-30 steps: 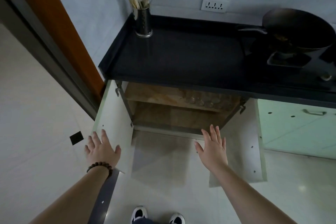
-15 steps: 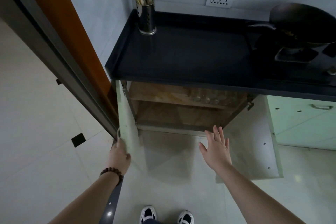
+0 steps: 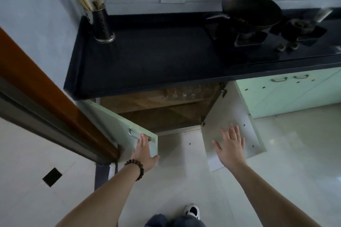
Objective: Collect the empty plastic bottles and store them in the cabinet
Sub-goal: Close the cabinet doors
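Closing cabinet, bottles inside.
Our left hand has flat fingers pressing left door; right hand is spread beside right door. Doors look light: push near free edges.

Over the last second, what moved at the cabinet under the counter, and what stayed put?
The left cabinet door has swung partway shut: the left hand, earlier flat on its inner face, now presses its outer face beside the handle. The right hand stays open in front of the right door, which remains wide open. The bottles on the shelf have not moved.
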Available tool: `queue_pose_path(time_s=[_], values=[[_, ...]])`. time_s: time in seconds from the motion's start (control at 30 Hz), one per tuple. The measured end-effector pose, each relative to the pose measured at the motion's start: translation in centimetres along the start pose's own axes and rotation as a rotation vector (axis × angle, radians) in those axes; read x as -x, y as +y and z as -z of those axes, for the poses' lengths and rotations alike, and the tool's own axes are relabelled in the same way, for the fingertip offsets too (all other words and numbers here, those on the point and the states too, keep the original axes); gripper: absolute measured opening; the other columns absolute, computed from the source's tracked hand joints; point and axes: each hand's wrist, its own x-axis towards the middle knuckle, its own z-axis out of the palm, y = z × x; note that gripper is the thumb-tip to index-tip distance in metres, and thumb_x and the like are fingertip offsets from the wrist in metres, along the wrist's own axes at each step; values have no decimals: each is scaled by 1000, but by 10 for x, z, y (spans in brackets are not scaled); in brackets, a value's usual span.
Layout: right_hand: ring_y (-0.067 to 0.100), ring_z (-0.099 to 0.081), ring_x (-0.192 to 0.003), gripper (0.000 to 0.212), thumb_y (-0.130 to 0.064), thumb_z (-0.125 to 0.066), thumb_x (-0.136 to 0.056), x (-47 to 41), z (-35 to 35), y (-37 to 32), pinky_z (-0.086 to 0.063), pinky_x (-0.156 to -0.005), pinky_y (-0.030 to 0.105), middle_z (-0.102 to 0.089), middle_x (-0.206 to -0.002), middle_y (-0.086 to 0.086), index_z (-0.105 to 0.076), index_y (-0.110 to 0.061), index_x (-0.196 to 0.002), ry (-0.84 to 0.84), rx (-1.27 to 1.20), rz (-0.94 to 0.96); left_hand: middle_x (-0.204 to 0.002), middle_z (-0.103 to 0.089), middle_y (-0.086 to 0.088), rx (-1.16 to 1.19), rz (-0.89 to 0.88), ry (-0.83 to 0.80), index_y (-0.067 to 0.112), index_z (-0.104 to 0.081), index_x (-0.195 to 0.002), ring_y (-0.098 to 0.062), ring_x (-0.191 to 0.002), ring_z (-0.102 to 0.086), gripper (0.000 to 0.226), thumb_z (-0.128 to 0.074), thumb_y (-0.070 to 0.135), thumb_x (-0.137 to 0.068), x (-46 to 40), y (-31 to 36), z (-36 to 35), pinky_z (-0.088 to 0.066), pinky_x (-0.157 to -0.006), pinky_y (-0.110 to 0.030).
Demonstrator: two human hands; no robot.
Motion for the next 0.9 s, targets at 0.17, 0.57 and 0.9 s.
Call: queue_pose_path(time_s=[0.17, 0.57, 0.9], values=[[24, 13, -148, 63, -44, -41, -97, -17, 12, 40, -2, -121, 46, 2, -162, 9, -18, -20, -151, 51, -18, -120, -161, 1, -3, -170, -46, 5, 14, 9, -152, -25, -148, -4, 102, -65, 34, -85, -31, 24, 2, -13, -119, -50], [28, -6, -148, 83, -43, -50, -94, -89, 6, 101, -16, -118, 42, -3, -161, 14, -2, -8, -152, -50, -130, -334, -162, 4, -2, -364, -39, -48, 18, 7, -153, -28, -148, 1, 101, -65, 30, -85, -98, 64, 10, -14, -118, -54], [23, -29, -142, 81, -22, -58, -90, -69, -20, 35, -35, -108, 35, -11, -161, 0, -9, -14, -153, -68, -360, -243, -159, 19, 5, -465, -15, -87, 25, 15, -151, -22, -148, 7, 94, -57, 28, -91, -106, 72, 20, -4, -117, -56]])
